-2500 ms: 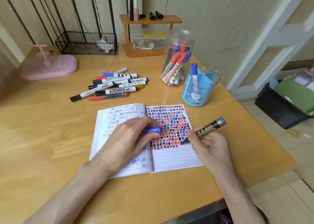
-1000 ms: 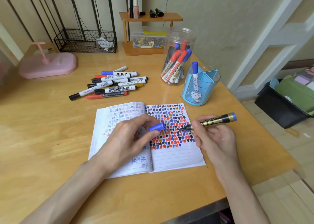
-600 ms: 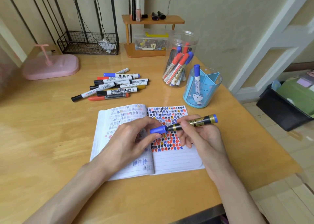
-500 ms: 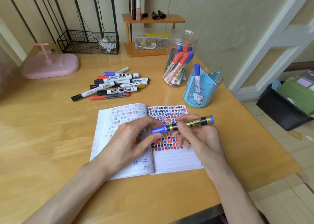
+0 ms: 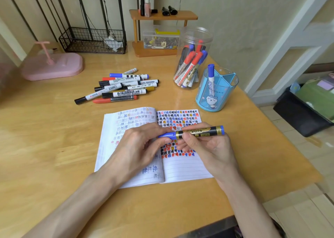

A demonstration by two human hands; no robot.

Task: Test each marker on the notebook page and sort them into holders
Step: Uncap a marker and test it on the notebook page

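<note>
Here, the wooden surface (image 5: pixel 54 147) carries an open notebook (image 5: pixel 182 169) midway along its near edge, the right page crowded with red, blue, black and yellow marks. A loose pile of markers (image 5: pixel 122 87) lies beyond it, toward the far edge. Near the right edge stand a clear jar (image 5: pixel 198 33) holding red and blue pens (image 5: pixel 189 66) and, just beside it, a blue holder (image 5: pixel 226 93) with one single pen (image 5: pixel 210 75). Over the marked page, the left hand (image 5: pixel 137 147) pinches a blue cap (image 5: pixel 167 135), and the right hand (image 5: pixel 207 147) curls round a black-and-gold marker (image 5: pixel 200 131) lying level, the cap on its left end.
</note>
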